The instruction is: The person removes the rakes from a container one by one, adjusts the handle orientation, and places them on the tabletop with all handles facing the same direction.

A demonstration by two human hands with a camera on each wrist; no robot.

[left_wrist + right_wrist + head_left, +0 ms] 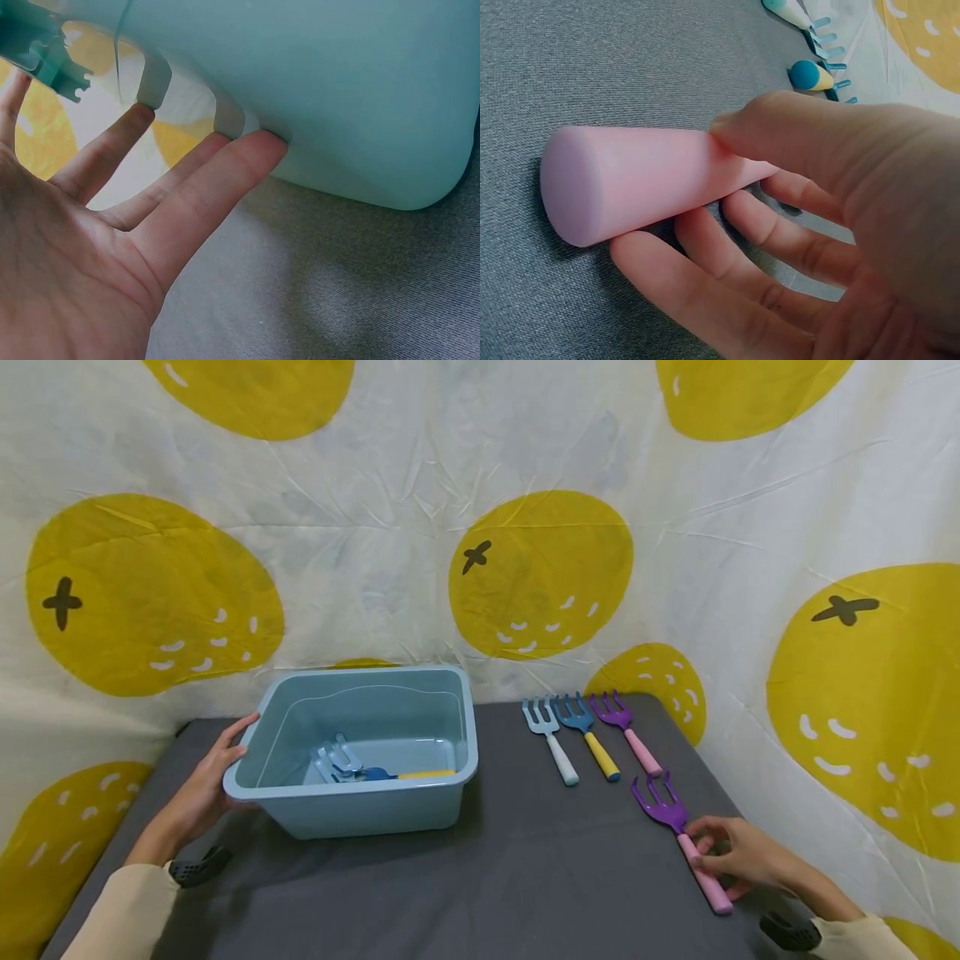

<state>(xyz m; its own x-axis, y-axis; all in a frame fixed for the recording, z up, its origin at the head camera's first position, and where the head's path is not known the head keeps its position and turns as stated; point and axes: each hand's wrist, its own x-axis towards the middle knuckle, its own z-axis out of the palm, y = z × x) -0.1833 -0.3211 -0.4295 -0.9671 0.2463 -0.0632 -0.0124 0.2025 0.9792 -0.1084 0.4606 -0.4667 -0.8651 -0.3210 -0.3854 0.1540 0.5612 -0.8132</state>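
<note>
With thumb and fingers, my right hand (750, 856) pinches the pink handle of a purple garden hand fork (670, 814) at the right side of the table. The right wrist view shows the thumb on one side of that handle (641, 176) and fingers along the other. My left hand (202, 793) touches the left side of a light blue plastic basin (367, 814), its fairly straight fingertips against the outer wall in the left wrist view. Inside the basin lie a blue hand fork with a yellow handle (426, 774) and light blue fork tines (326, 764), partly hidden by the front wall.
Behind the right hand, three hand forks lie in a row: light blue with a pale handle (561, 758), blue with a yellow handle (602, 754), purple with a pink handle (642, 752). A fruit-printed cloth (390, 585) hangs behind the grey-covered table (540, 877).
</note>
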